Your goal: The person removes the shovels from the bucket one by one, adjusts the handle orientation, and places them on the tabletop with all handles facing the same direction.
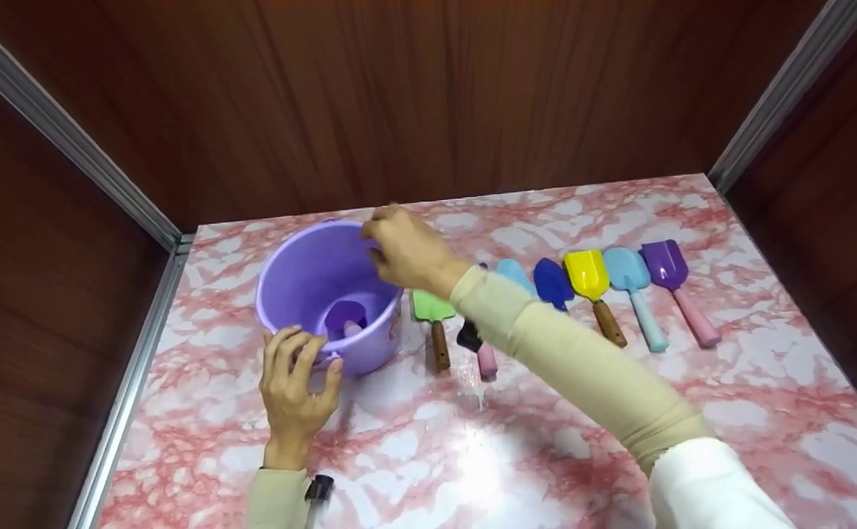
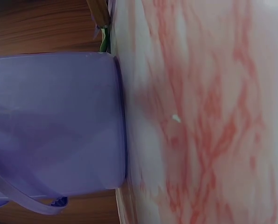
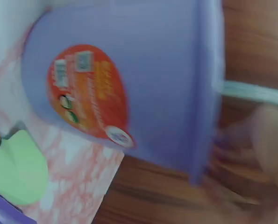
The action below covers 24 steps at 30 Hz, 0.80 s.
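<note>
A light purple bucket [image 1: 311, 257] stands upright on the left of the table, its handle [image 2: 31, 203] hanging down the outside. Inside lies a dark purple toy shovel [image 1: 342, 316] with a pink grip. My left hand [image 1: 298, 386] holds the near rim, fingertips over the edge and thumb outside. At the right side of the rim is my right hand [image 1: 410, 250], fingers loosely bent; it is blurred in the right wrist view and I see nothing held. Just right of the bucket lies a green shovel [image 1: 432, 305] with a wooden handle.
A row of shovels extends rightward: dark blue [image 1: 552, 279], yellow [image 1: 587, 273], light blue [image 1: 627, 268] and purple [image 1: 665, 263]. My right forearm partly covers a pink-handled one [image 1: 486, 361]. Brown wood panels [image 1: 428, 95] enclose the marbled table [image 1: 414, 470] on three sides.
</note>
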Motion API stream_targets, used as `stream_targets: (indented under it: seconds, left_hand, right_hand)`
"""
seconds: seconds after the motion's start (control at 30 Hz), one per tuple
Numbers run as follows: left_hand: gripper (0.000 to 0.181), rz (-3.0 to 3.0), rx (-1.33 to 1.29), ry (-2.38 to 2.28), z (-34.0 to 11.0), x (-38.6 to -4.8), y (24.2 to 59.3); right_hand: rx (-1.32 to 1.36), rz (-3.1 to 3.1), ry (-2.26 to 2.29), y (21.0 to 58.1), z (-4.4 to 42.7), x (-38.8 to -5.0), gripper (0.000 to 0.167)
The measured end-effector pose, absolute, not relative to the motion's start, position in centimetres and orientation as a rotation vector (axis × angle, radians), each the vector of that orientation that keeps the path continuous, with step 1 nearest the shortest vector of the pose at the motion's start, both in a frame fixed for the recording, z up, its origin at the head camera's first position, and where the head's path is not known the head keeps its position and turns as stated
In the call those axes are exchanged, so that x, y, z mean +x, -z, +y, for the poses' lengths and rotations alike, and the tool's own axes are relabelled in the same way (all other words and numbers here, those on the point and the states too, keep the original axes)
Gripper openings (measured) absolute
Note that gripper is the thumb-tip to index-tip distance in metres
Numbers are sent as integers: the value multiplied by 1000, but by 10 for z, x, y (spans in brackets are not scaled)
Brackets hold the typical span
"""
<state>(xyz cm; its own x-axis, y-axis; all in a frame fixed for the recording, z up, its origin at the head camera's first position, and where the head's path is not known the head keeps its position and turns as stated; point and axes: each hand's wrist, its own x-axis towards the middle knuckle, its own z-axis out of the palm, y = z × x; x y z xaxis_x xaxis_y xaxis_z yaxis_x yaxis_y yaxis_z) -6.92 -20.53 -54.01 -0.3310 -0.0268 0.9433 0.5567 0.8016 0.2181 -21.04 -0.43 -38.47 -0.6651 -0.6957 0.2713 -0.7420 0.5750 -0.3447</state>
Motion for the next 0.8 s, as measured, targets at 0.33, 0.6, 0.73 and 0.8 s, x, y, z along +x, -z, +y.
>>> stream_targets:
  seconds: [0.33, 0.6, 0.73, 0.8]
  left_hand:
    - [44, -1827, -406, 642, -205, -70, 539]
    - [43, -1825, -416, 631, -207, -70, 539]
    - [43, -1828, -424, 629, -207, -70, 538]
    - [43, -1830, -425, 628, -207, -70, 537]
  right_hand:
    - [1245, -2860, -595, 384, -50, -168, 30]
    - [1187, -3127, -704, 401, -68, -175, 46]
    - [1201, -3278, -576, 403, -70, -177, 46]
    - [1230, -3328, -495, 402, -71, -178, 41]
